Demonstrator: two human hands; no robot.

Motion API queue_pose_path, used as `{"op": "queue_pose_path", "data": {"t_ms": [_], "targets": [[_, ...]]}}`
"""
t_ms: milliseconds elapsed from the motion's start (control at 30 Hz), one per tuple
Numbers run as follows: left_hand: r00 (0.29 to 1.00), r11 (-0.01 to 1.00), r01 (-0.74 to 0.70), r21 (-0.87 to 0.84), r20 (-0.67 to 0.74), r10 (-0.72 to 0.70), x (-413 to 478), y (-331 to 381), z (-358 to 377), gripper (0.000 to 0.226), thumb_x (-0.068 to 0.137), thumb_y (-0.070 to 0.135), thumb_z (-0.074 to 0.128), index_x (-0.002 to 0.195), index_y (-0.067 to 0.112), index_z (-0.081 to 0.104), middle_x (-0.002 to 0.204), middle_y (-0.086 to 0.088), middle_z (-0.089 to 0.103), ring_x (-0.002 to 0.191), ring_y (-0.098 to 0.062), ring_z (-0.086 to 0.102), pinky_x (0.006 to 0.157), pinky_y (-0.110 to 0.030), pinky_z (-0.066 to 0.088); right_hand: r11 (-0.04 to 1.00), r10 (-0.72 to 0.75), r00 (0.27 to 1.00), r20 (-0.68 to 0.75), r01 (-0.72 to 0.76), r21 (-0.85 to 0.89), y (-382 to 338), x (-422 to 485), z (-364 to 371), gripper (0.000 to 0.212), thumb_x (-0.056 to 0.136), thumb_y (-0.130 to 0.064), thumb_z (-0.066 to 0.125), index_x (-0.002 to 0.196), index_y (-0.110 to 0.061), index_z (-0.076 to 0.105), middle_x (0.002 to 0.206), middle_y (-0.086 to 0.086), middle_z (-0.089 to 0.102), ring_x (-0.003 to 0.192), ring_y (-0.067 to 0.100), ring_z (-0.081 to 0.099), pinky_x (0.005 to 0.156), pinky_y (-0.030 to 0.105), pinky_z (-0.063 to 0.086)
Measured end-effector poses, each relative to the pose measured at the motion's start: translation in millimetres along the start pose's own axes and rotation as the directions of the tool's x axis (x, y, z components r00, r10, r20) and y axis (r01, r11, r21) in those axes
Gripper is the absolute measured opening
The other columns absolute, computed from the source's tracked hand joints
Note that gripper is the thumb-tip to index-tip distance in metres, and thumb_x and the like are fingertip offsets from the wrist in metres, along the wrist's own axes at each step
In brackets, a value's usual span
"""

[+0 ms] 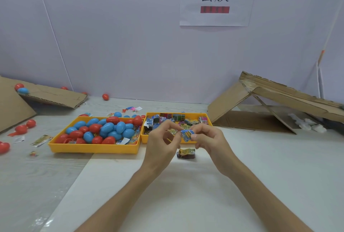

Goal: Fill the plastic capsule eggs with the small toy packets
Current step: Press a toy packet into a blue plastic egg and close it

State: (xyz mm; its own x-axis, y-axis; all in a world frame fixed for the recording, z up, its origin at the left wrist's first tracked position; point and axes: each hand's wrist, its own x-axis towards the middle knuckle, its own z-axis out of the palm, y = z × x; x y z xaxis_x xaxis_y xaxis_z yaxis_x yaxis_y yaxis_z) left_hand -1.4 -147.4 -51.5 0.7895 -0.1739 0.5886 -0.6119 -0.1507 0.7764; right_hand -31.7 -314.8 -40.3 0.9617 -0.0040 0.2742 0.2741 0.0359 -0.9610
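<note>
Cannot read print on the blue packet (187, 136); cannot make out the blurred red bar (215, 9) on the wall sign (214, 20).

Left hand (160, 143), right hand (210, 138): apparently pinching

The packet (187, 136) I hold is glossy, crinkled printed film. At ten o'clock, the eggs (109, 127) are smooth shiny plastic in a yellow plastic tray (93, 149). At two o'clock, the cardboard (279, 92) is matt, rough-edged. The sheet (186, 194) beneath seems matt paper.
</note>
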Motion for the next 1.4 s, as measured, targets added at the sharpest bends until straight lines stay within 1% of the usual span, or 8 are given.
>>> {"op": "queue_pose_path", "data": {"t_ms": [300,500,633,867,1200,1267,1333,1400], "targets": [[0.999,0.999,-0.035,0.018,0.008,0.035,0,-1,0,0.024,0.095,0.006,0.065,0.091,0.029,0.062,0.074,0.019,0.064,0.059,-0.014,0.066,0.054,-0.039,0.055,1.0,0.001,1.0,0.015,-0.001,0.015,-1,-1,1,0.01,0.076,-0.02,0.068,0.075,-0.01,0.067,0.086,0.006,0.06,0.081,0.021,0.054,0.065,0.029,0.045],[0.995,0.963,0.087,0.254,-0.066,-0.072,11,-12,-12,0.024,0.093,0.027,0.044,0.093,0.028,0.068,0.092,0.017,0.067,0.09,-0.005,0.059,0.074,-0.027,0.045,1.0,-0.014,0.994,-0.104,0.013,-0.009,-1,1,-2,0.013,0.087,-0.015,0.075,0.076,-0.011,0.069,0.074,-0.004,0.061,0.073,0.013,0.055,0.061,0.023,0.046],[0.975,0.619,0.193,0.762,-0.221,-0.032,27,-34,-47,0.024,0.09,0.02,0.06,0.113,0.025,0.067,0.114,0.003,0.064,0.108,-0.022,0.051,0.088,-0.042,0.038,0.996,-0.016,0.988,-0.151,0.004,-0.084,0,1,-4,0.014,0.089,-0.013,0.072,0.074,-0.013,0.072,0.069,-0.007,0.063,0.064,0.008,0.052,0.059,0.019,0.046],[0.917,0.39,0.396,0.831,-0.336,-0.215,36,-55,-90,0.039,0.092,0.023,0.063,0.132,0.027,0.061,0.127,-0.003,0.065,0.124,-0.027,0.048,0.101,-0.047,0.031,0.987,0.002,0.99,-0.138,-0.024,-0.157,-1,-1,-2,0.009,0.085,-0.015,0.077,0.076,-0.015,0.076,0.071,0.0,0.066,0.069,0.014,0.054,0.065,0.028,0.047],[0.927,0.805,0.305,0.509,-0.351,-0.129,37,-47,-94,0.026,0.092,-0.001,0.065,0.111,0.016,0.07,0.113,-0.005,0.07,0.105,-0.024,0.063,0.088,-0.04,0.056,0.989,-0.005,0.991,-0.13,-0.015,-0.15,-4,-1,-1,0.017,0.086,-0.013,0.077,0.071,-0.021,0.077,0.067,-0.001,0.067,0.063,0.012,0.056,0.061,0.025,0.047],[0.931,0.949,0.294,0.109,-0.257,-0.259,40,-36,-89,0.024,0.096,0.003,0.064,0.111,0.021,0.069,0.11,0.002,0.07,0.1,-0.018,0.067,0.083,-0.033,0.059,0.991,-0.003,0.995,-0.098,-0.01,-0.132,-5,-2,-1,0.018,0.087,-0.01,0.075,0.072,-0.019,0.076,0.063,0.0,0.067,0.058,0.011,0.057,0.056,0.022,0.046],[0.913,0.836,0.37,-0.406,-0.009,-0.408,40,-21,-79,0.022,0.098,0.005,0.061,0.113,0.019,0.069,0.105,-0.001,0.071,0.092,-0.014,0.07,0.076,-0.027,0.06,0.992,-0.002,0.997,-0.081,-0.008,-0.123,-5,-2,0,0.013,0.089,-0.009,0.073,0.078,-0.016,0.076,0.063,0.001,0.068,0.056,0.012,0.057,0.054,0.021,0.045],[0.889,0.67,0.435,-0.602,0.166,-0.427,36,-14,-64,0.022,0.096,0.008,0.059,0.114,0.014,0.071,0.101,-0.005,0.071,0.09,-0.015,0.071,0.077,-0.026,0.06,0.992,-0.001,0.997,-0.075,-0.008,-0.123,-5,-3,0,0.007,0.09,-0.009,0.071,0.086,-0.012,0.076,0.064,0.001,0.069,0.056,0.012,0.057,0.054,0.021,0.046]]}}
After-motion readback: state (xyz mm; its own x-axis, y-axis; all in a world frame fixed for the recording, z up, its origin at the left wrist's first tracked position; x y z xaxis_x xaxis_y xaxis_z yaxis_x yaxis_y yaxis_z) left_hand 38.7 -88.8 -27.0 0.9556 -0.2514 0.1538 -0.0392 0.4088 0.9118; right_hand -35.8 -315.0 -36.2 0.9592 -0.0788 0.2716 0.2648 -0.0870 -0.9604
